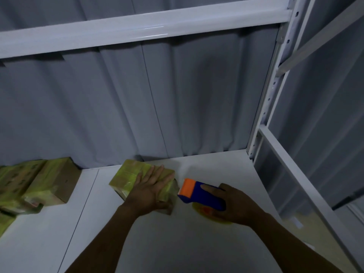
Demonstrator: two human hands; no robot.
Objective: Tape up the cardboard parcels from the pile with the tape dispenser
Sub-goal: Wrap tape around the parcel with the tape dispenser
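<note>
Item 1: parcel [128,174], mid-shelf [177,245], pressed under flat, open left hand [151,188].
Item 2: tape dispenser [197,196], at its 3 o'clock, gripped by right hand [236,207].
Pile [39,182]: 9 o'clock.
Risk: parcel may skid if pressure slackens, skewing tape.

The light is dim and bluish, detail soft and grainy. Glare streaks the white shelf beam [137,26] at the far top; deep shadows fill the folds of the grey curtain [197,95]. The rack upright [273,81] bows at the right edge, and the parcel pile [33,184] at left blurs.
</note>
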